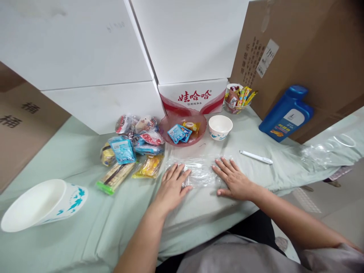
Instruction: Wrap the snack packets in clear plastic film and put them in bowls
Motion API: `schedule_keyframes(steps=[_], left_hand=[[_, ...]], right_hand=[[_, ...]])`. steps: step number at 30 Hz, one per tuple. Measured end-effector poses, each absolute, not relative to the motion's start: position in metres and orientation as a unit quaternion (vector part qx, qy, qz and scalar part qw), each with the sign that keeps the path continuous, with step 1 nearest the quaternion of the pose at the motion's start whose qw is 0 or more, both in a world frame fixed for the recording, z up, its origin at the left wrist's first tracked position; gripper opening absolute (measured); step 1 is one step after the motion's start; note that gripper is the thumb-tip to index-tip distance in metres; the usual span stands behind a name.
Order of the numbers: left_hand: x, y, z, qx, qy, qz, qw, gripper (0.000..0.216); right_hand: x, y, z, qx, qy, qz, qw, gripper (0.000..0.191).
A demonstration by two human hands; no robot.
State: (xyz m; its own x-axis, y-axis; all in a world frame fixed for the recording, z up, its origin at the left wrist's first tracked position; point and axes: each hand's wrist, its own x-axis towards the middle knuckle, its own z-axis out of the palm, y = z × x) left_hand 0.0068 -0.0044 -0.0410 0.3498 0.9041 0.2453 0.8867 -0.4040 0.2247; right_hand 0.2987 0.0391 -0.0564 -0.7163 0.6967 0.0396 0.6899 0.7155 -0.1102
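A crumpled sheet of clear plastic (pixel 200 172) lies on the cloth in front of me. My left hand (pixel 172 185) rests flat on its left end, fingers spread. On the right end lies my right hand (pixel 234 180), also flat with its fingers apart. Just beyond the plastic stand a pink clear bowl (pixel 167 132) with snack packets (pixel 179 133) in it and a small white paper bowl (pixel 220 127). To the right of my right hand is a white box cutter (pixel 256 157).
Several packaged snacks (pixel 123 149) are heaped at left, near a large paper tub (pixel 68 204). A blue bottle (pixel 287 113) leans by a cardboard box (pixel 313 45) at right. White boxes (pixel 193 34) form a wall behind. A candy bowl (pixel 234 107) stands at the back.
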Motion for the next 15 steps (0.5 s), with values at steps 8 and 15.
schedule_keyframes(steps=[8,15], left_hand=[[0.009,-0.008,-0.032,0.826,0.518,0.203,0.093,0.034],[0.003,-0.005,-0.032,0.822,0.511,0.227,0.107,0.023]], right_hand=[[0.332,0.026,-0.039,-0.318,-0.933,0.060,0.155,0.029],[0.359,0.025,-0.036,-0.319,-0.929,0.079,0.173,0.016]])
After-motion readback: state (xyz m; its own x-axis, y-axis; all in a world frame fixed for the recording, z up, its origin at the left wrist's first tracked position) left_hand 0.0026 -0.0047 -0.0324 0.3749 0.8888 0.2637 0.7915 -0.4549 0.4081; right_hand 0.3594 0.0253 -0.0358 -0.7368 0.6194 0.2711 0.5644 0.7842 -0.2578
